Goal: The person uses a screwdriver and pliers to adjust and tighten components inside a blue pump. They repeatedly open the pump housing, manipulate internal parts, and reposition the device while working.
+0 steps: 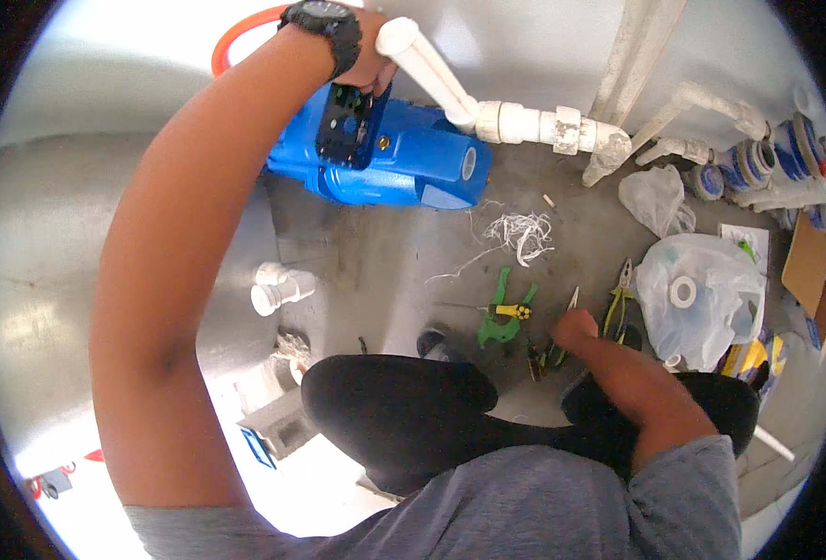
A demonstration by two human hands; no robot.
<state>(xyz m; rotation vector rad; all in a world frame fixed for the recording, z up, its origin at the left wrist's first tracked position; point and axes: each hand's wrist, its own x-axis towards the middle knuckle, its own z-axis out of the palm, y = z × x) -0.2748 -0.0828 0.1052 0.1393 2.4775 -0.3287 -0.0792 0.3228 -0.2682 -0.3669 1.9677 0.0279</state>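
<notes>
My left hand (373, 63) reaches to the blue pump (403, 149), its fingers curled at the upper edge of the pump's opened black terminal box (345, 126). What those fingers hold is hidden by the hand, close beside a white plastic pipe (431, 75). Low on the right, my right hand (576, 329) is closed around long-nosed pliers (573, 299), whose pointed tip shows past the fist. Beside it lie a green pipe cutter (500, 329) and a yellow-and-black screwdriver (512, 311). On its other side are yellow-green combination pliers (617, 303).
White pipework (534, 124) runs from the pump along the wall. Tangled white string (522, 235) lies on the floor. A plastic bag (698, 289) with a white tape roll sits at right, near several blue-and-white pipe fittings (754, 166). At left stands a white pipe fitting (280, 287).
</notes>
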